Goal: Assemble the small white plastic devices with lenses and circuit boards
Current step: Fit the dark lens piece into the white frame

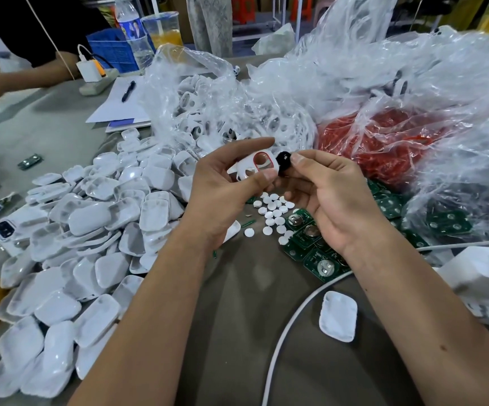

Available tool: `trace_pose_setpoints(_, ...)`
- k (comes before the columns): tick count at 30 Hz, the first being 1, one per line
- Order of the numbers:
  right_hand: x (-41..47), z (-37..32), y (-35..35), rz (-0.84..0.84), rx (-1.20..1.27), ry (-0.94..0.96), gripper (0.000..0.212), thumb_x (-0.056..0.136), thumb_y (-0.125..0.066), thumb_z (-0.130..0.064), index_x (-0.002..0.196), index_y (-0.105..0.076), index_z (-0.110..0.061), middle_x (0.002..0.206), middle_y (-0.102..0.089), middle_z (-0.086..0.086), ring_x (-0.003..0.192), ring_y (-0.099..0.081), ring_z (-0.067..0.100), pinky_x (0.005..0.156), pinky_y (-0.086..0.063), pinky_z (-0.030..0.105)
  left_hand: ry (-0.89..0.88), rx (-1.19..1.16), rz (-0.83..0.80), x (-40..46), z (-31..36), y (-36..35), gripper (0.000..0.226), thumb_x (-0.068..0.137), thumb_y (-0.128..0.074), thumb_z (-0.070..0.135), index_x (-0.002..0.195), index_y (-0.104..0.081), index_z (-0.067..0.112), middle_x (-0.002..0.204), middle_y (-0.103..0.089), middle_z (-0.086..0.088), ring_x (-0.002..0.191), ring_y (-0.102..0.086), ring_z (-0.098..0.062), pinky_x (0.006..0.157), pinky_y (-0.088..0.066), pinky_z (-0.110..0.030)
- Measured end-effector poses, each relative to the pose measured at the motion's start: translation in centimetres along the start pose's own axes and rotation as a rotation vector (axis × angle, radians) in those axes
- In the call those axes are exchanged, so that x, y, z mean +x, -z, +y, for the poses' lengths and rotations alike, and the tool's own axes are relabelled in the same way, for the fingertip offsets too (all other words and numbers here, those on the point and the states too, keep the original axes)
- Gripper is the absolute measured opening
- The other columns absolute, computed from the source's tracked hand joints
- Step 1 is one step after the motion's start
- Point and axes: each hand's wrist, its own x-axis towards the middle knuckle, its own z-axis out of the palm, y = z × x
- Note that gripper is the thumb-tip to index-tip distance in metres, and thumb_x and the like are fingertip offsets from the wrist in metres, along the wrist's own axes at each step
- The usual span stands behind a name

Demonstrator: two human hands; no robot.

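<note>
Cluttered grey table (pixel 237 288) — left hand (pixel 219 194) grips white shell (pixel 255 167), right hand (pixel 334 197) pinches black lens (pixel 284 163) beside it

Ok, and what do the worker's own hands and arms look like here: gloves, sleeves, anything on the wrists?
Both are bare. The left hand and right hand wear no gloves and show no rings. Both forearms are uncovered all the way to the bottom edge of the picture, so no sleeve shows. No watch, strap or band on either wrist. Fingernails are short and unpainted.
</note>
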Motion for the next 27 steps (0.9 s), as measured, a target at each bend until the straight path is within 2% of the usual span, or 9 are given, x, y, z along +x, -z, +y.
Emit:
trace_pose_setpoints(3, -0.06, -0.05, -0.06, 0.007, 0.009, -0.006, 0.013, 0.101, -0.060, -0.004, 0.096, -0.072, -0.003, 0.083, -0.077, 0.013, 0.066, -0.073, 0.022, 0.056, -0.055, 0.025, -0.028, 0.054, 0.009, 0.02, -0.06, -0.07, 0.037, 0.082, -0.082, 0.000, 0.112, -0.079, 0.021, 0.115, -0.073, -0.011, 0.094, -0.070, -0.019, 0.076, -0.056, -0.025)
trace_pose_setpoints(7, -0.11, -0.01, -0.04, 0.010, -0.009, -0.011, 0.016, 0.099, -0.067, -0.008, 0.084, -0.074, -0.011, 0.082, -0.077, 0.009, 0.065, -0.071, 0.018, 0.059, -0.056, 0.025, -0.028, 0.108, -0.011, -0.01, -0.28, 0.01, 0.038, 0.079, -0.084, 0.005, 0.113, -0.079, 0.023, 0.117, -0.073, -0.009, 0.096, -0.070, -0.019, 0.080, -0.057, -0.031)
trace_pose_setpoints(11, 0.07, 0.10, 0.12, 0.022, 0.007, -0.034, 0.017, 0.098, -0.067, -0.007, 0.083, -0.072, -0.012, 0.079, -0.076, 0.005, 0.068, -0.070, 0.017, 0.065, -0.058, 0.026, -0.020, 0.148, 0.003, 0.02, -0.54, -0.04, 0.037, 0.077, -0.086, 0.010, 0.111, -0.079, 0.024, 0.111, -0.073, -0.009, 0.094, -0.067, -0.021, 0.083, -0.060, -0.047)
trace_pose_setpoints(12, 0.16, 0.14, 0.14, 0.034, 0.023, -0.039, 0.015, 0.098, -0.067, -0.005, 0.085, -0.072, -0.012, 0.079, -0.075, 0.005, 0.068, -0.068, 0.017, 0.065, -0.057, 0.026, -0.021, 0.140, 0.012, -0.01, -0.55, -0.09, 0.036, 0.077, -0.087, 0.009, 0.110, -0.078, 0.022, 0.108, -0.071, -0.013, 0.090, -0.068, -0.023, 0.079, -0.062, -0.047)
trace_pose_setpoints(14, 0.30, 0.21, 0.14, 0.051, 0.055, -0.042, 0.013, 0.097, -0.066, -0.001, 0.093, -0.075, -0.010, 0.078, -0.073, 0.005, 0.068, -0.064, 0.015, 0.062, -0.055, 0.023, -0.028, 0.102, 0.031, -0.07, -0.53, -0.17, 0.036, 0.076, -0.087, 0.006, 0.108, -0.076, 0.016, 0.103, -0.068, -0.020, 0.082, -0.069, -0.026, 0.069, -0.061, -0.037)
trace_pose_setpoints(16, 0.37, 0.33, 0.09, 0.051, 0.062, -0.031, 0.016, 0.097, -0.065, 0.002, 0.100, -0.077, -0.008, 0.081, -0.074, 0.005, 0.069, -0.064, 0.014, 0.064, -0.055, 0.022, -0.035, 0.060, 0.052, -0.06, -0.51, -0.18, 0.035, 0.076, -0.086, 0.001, 0.106, -0.075, 0.013, 0.098, -0.067, -0.022, 0.080, -0.069, -0.030, 0.067, -0.059, -0.031)
trace_pose_setpoints(18, 0.37, 0.38, 0.08, 0.059, 0.059, -0.010, 0.016, 0.096, -0.066, 0.003, 0.098, -0.078, -0.006, 0.085, -0.076, 0.007, 0.074, -0.069, 0.015, 0.069, -0.059, 0.023, -0.033, 0.019, 0.068, 0.01, -0.52, -0.06, 0.035, 0.076, -0.085, -0.003, 0.105, -0.074, 0.014, 0.097, -0.067, -0.023, 0.082, -0.067, -0.034, 0.069, -0.059, -0.032)
trace_pose_setpoints(21, 0.32, 0.32, 0.12, 0.099, 0.101, 0.000, 0.013, 0.092, -0.068, 0.009, 0.093, -0.076, 0.000, 0.088, -0.077, 0.015, 0.073, -0.075, 0.019, 0.075, -0.063, 0.027, -0.009, -0.012, 0.089, 0.09, -0.40, 0.19, 0.040, 0.073, -0.083, -0.004, 0.107, -0.074, 0.015, 0.102, -0.069, -0.023, 0.082, -0.068, -0.030, 0.074, -0.058, -0.035)
trace_pose_setpoints(27, 0.21, 0.07, 0.15, 0.148, 0.139, -0.040, 0.012, 0.089, -0.069, 0.012, 0.085, -0.071, 0.001, 0.085, -0.077, 0.020, 0.072, -0.076, 0.025, 0.069, -0.064, 0.029, 0.043, -0.046, 0.032, -0.05, -0.31, 0.01, 0.047, 0.073, -0.077, -0.004, 0.118, -0.072, 0.008, 0.114, -0.067, -0.026, 0.095, -0.072, -0.040, 0.084, -0.061, -0.038)
